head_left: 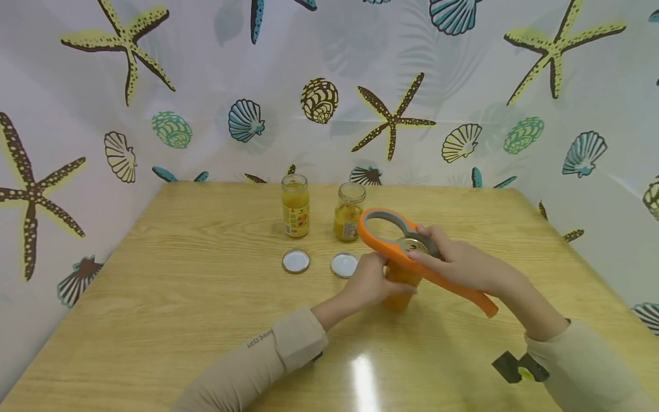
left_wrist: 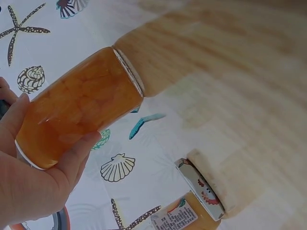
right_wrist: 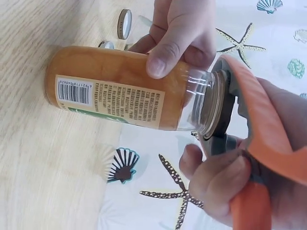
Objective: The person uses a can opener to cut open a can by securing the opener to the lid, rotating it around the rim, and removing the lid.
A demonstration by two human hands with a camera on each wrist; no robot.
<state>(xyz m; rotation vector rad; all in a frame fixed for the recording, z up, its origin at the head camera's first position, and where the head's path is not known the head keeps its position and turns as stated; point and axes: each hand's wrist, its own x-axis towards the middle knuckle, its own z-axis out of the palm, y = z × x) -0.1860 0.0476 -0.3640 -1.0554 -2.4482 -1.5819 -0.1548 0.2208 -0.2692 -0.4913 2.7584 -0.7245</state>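
Note:
A glass jar [head_left: 399, 297] with orange contents stands on the table; its paper label [right_wrist: 115, 101] with a barcode shows in the right wrist view. My left hand [head_left: 368, 280] grips the jar's body, with the thumb [right_wrist: 160, 62] across its side. In my right hand [head_left: 460, 266] is an orange and grey jar opener [head_left: 455, 285]. One of the opener's grey-lined openings sits around the jar's lid [head_left: 412, 245], and its larger loop extends to the left. The right fingers [right_wrist: 218, 184] curl round the opener near the lid. Part of the lid is hidden by the opener and hand.
Behind the hands stand two lidless jars, a taller one [head_left: 296, 209] and a shorter one [head_left: 350, 214], both with yellow contents. Two round lids [head_left: 296, 261] [head_left: 344, 264] lie upturned before them. A shell-patterned cloth [head_left: 288, 137] surrounds the wooden table [head_left: 206, 274].

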